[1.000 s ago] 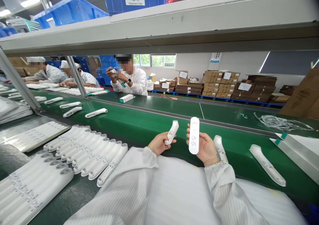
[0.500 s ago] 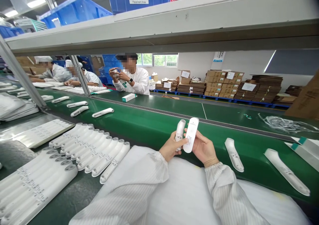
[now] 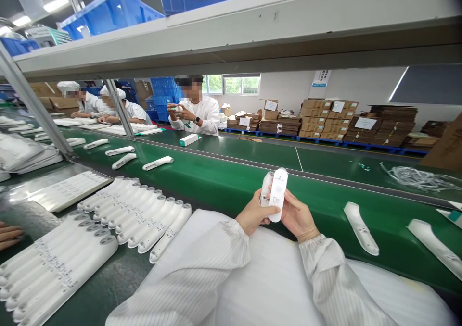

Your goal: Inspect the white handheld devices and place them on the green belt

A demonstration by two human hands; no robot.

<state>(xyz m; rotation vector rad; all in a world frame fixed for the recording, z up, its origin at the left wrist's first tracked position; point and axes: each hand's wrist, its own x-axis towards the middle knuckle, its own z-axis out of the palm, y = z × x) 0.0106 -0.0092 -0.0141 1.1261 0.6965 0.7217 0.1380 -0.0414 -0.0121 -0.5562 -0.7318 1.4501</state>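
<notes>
Just above the green belt I hold two white plastic handheld device housings close together. My left hand is closed around the rear housing, which stands upright and is partly hidden. Its thumb lies on the lower front of the other housing. This front housing is long and rounded, its flat face turned to me with small grey print and a mark. My right hand grips it from the right, fingers mostly hidden behind. Below my hands spreads a white foam sheet.
Rows of white housings lie at left, near a co-worker's hand. More housings ride on the green belt. A shelf with blue bins crosses overhead. A co-worker stands across the line.
The housings on the belt have shifted right. My two housings have come closer together, the front one now overlapping the rear one more. A co-worker's hand has appeared at the left edge.
</notes>
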